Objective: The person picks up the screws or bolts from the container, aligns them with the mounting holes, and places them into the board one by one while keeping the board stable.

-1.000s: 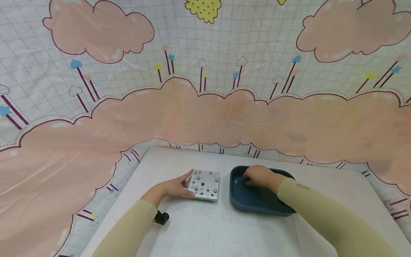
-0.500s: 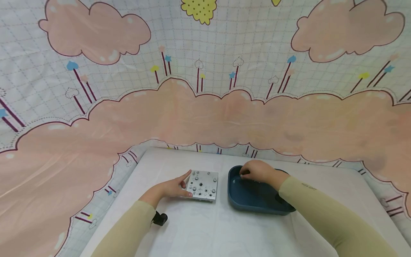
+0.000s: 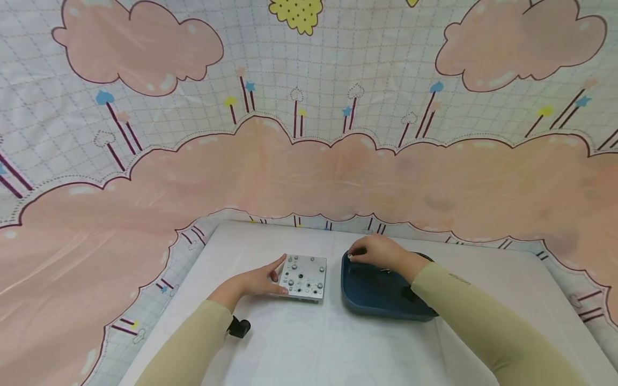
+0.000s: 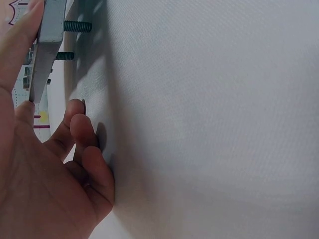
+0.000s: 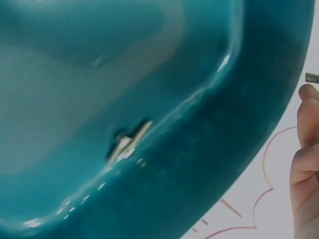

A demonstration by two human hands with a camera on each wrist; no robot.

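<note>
My left hand [image 3: 253, 281] grips a square silver metal plate [image 3: 309, 275] along its left side, index finger at the far corner and thumb at the near one. Several screw heads and holes dot the plate's top. In the left wrist view, threaded screw ends [image 4: 78, 26] stick out from its underside. My right hand [image 3: 381, 251] pinches a small screw [image 3: 350, 257] over the far-left corner of the dark blue tray [image 3: 381, 311]. The threaded shank of that screw [image 5: 312, 78] shows past the fingertips in the right wrist view.
Inside the tray lie a few loose screws [image 5: 128, 142], blurred in the right wrist view. The tray stands to the right of the plate on a white-covered table [image 3: 289, 348]. Behind rises a patterned cloth [image 3: 338, 177]. A black wrist camera [image 3: 238, 327] sits below my left wrist.
My right hand has risen from inside the tray and moved left to its far-left corner, a screw now visible in its fingers. The left hand keeps its hold on the plate.
</note>
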